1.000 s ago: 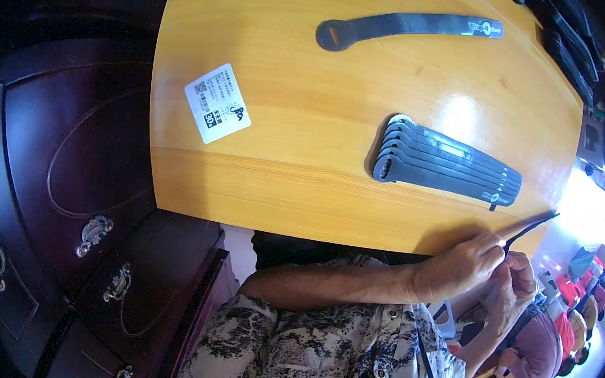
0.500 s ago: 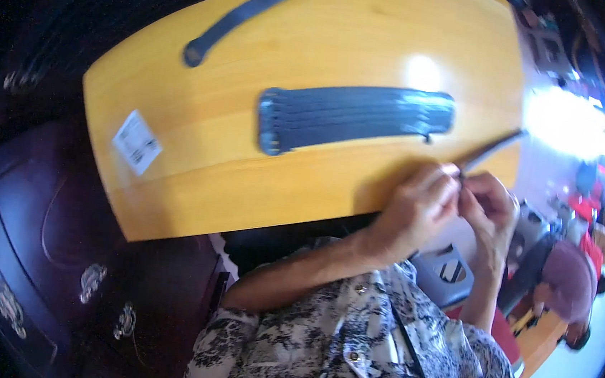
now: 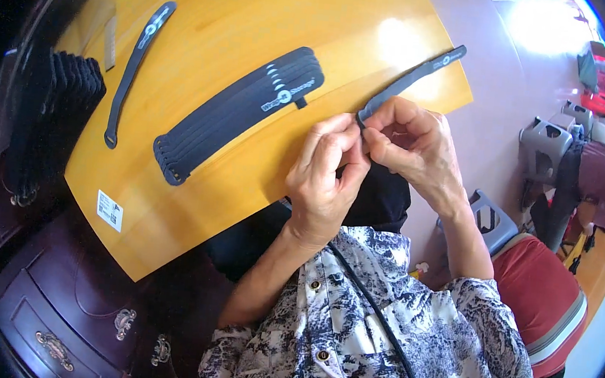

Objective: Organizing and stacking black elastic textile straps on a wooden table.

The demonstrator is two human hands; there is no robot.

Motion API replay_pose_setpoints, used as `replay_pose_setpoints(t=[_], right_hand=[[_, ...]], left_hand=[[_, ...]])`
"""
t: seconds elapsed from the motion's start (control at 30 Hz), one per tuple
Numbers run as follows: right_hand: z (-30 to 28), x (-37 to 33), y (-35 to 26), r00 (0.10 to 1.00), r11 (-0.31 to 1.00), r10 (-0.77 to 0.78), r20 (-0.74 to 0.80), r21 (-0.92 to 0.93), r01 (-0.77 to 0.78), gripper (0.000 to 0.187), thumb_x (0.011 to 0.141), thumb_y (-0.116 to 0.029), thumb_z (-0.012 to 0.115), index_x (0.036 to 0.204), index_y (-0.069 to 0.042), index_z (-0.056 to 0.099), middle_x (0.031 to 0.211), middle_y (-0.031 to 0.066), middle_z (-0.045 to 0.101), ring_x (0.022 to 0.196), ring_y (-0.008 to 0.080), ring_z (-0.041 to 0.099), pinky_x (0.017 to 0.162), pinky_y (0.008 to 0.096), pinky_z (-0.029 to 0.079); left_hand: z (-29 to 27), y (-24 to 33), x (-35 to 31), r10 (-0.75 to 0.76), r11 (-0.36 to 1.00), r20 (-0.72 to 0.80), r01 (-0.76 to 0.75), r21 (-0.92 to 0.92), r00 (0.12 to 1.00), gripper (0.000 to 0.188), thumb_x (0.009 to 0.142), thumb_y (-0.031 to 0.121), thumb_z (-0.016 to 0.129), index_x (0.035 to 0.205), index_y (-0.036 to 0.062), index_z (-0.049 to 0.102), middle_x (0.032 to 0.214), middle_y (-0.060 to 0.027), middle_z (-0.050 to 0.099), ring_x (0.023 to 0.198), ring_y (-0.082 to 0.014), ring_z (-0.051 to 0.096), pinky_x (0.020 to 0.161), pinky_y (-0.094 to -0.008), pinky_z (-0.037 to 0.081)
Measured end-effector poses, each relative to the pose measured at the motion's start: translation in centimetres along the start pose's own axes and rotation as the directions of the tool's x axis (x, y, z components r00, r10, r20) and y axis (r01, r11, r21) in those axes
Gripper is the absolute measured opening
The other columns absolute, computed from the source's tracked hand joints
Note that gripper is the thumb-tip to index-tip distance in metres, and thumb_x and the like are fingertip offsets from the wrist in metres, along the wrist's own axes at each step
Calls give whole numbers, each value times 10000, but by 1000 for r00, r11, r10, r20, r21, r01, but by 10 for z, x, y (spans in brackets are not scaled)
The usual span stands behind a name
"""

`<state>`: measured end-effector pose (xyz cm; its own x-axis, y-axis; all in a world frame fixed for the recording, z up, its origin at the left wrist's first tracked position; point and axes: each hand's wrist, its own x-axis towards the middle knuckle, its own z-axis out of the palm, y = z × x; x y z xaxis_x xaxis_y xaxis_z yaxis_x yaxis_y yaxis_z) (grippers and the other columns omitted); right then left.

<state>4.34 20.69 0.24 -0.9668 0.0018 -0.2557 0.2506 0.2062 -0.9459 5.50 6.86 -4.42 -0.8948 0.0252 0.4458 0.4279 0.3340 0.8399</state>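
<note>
Both of my hands meet over the near edge of a yellow wooden table (image 3: 243,205). Pinched between them is one end of a dark strap (image 3: 413,76), whose other end reaches out to the far right over the tabletop. My left hand (image 3: 329,173) grips that near end, fingers closed. Beside it, my right hand (image 3: 414,145) pinches the strap with thumb and forefinger. To the left lies a fanned stack of dark straps (image 3: 237,115) with white print and a small dark tab at its edge. Another single strap (image 3: 136,74) lies farther left.
A heap of dark straps (image 3: 65,110) hangs by the table's left edge. A white label (image 3: 109,211) is on the tabletop's near-left corner. Dark drawers (image 3: 61,312) stand at lower left. On the right are a grey stool (image 3: 487,216), a red padded seat (image 3: 541,303) and other people.
My view has turned, so the table and straps appear rotated and shifted left. Both hands still hold the strap's end, and its free end now points up and right.
</note>
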Motion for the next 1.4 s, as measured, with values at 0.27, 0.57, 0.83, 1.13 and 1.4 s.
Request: replay_pose_setpoints(t=[0.27, 0.57, 0.83, 1.13, 1.4], right_hand=[[6, 1, 8, 999, 998, -32, 32, 57, 30, 130, 750, -47, 643, 707, -15, 525, 645, -15, 534, 587, 33, 474, 515, 208, 393], [-7, -2, -12, 988, 985, -136, 79, -98, 143, 104, 749, -20, 610, 707, -41, 516, 652, -42, 509, 565, 10, 437, 471, 212, 341], [-5, -2, 2, 989, 988, -66, 131, 147, 47, 97, 746, -27, 605, 709, -47, 518, 682, 3, 518, 585, 58, 503, 475, 225, 376], [-5, -12, -4, 946, 949, -313, -81, 20, 316, 377, 741, -241, 787, 984, -34, 584, 921, 32, 540, 667, 71, 498, 520, 202, 407], [-1, -18, 0, 865, 874, -467, -185, -246, 419, 301, 894, -255, 619, 1156, -119, 679, 1235, 88, 568, 1028, 210, 513, 884, 333, 435]], left_hand=[[-4, 4, -1, -310, 904, 50, 311, -292, 949, 143, 784, -76, 670, 897, -34, 593, 1012, -158, 640, 857, -207, 648, 747, -280, 525], [-24, 22, 12, -519, 534, 326, 597, -599, 790, 114, 893, -33, 603, 1001, -52, 576, 1114, -119, 587, 934, -110, 574, 818, -248, 490], [-17, 15, 8, -345, 821, 272, 429, -377, 899, 86, 942, 18, 563, 1019, -19, 577, 1030, -83, 615, 888, -94, 584, 818, -231, 485], [-15, 21, 20, -476, 363, 446, 631, -685, 758, 203, 938, 144, 607, 1045, -23, 564, 968, -117, 668, 845, -133, 654, 802, -258, 530], [-3, 24, 32, -323, 475, 489, 586, -657, 810, 99, 950, 91, 571, 966, -2, 541, 866, -20, 587, 772, -62, 557, 697, -205, 472]])
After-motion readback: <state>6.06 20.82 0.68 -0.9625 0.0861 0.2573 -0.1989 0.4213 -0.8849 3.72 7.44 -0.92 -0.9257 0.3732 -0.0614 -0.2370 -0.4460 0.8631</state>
